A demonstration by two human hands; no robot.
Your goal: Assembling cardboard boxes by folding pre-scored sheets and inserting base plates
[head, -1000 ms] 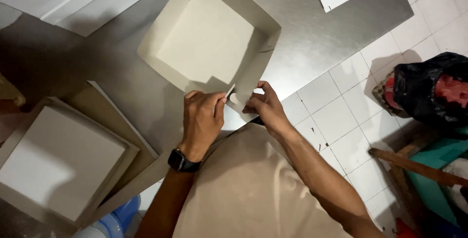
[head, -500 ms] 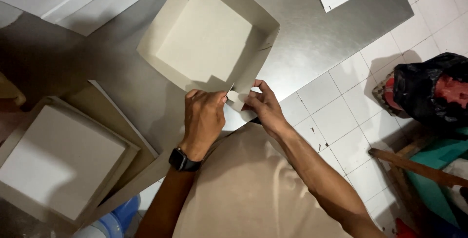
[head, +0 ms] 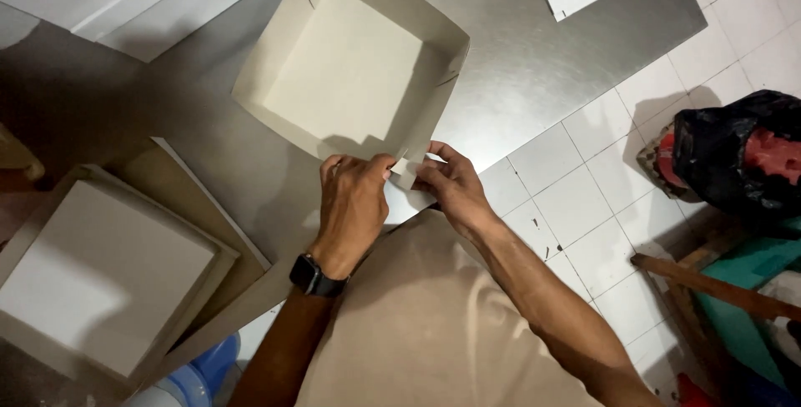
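A brushed metal table (head: 534, 65) is seen from above, set over a white tiled floor (head: 584, 198). An open, square cardboard box (head: 350, 65) with raised walls rests on it, near the table's front edge. A stack of closed boxes (head: 100, 273) lies to the left. The box's near corner flap (head: 406, 171) is pinched between the left hand (head: 355, 207) and the right hand (head: 455, 190), both closed on it.
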